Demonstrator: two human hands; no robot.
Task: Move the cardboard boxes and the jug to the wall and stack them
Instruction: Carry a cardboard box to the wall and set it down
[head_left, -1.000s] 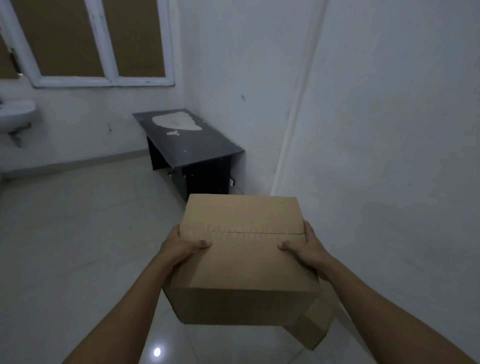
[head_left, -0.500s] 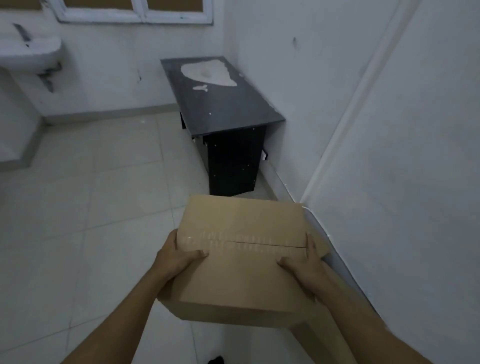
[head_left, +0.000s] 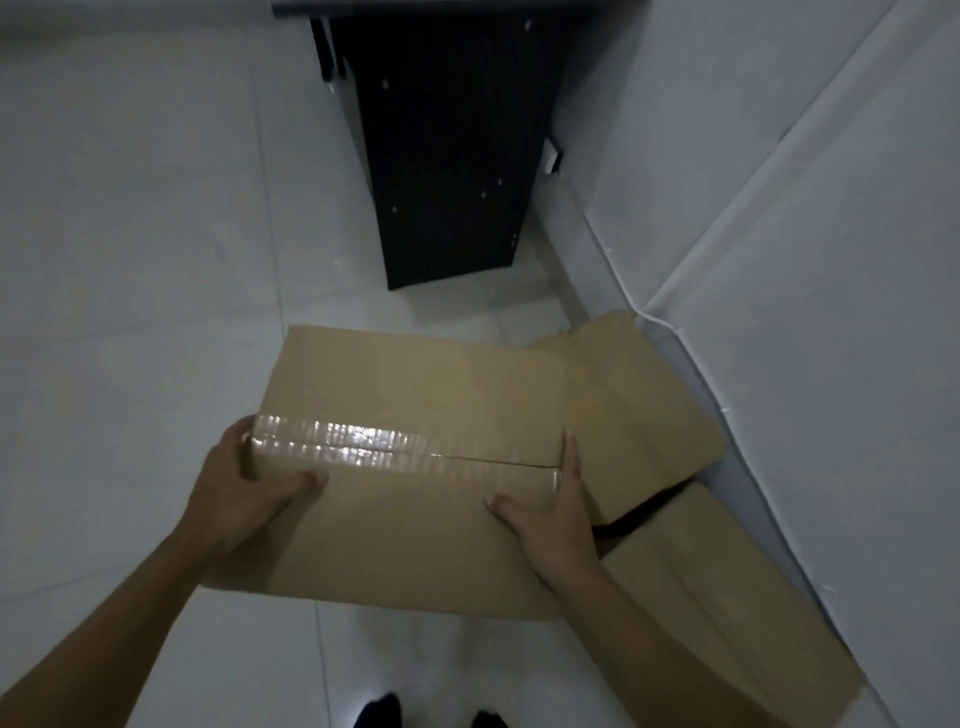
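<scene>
I hold a taped cardboard box (head_left: 410, 410) in front of me above the tiled floor. My left hand (head_left: 244, 493) grips its left side with the thumb on top. My right hand (head_left: 550, 514) grips its right side near the tape seam. To the right, against the white wall (head_left: 810, 260), lie two other cardboard boxes: a nearer-to-the-table one (head_left: 639, 410) overlapping a long one (head_left: 727, 597) that runs along the wall's base. The held box covers part of the first. No jug is in view.
A black table's side panel (head_left: 447, 156) stands straight ahead near the wall corner. Pale floor tiles (head_left: 130, 260) spread to the left. My dark shoes (head_left: 384, 714) show at the bottom edge.
My view has tilted down and I am closer to the wall. The held box is lower, and the two boxes on the floor by the wall have come into view.
</scene>
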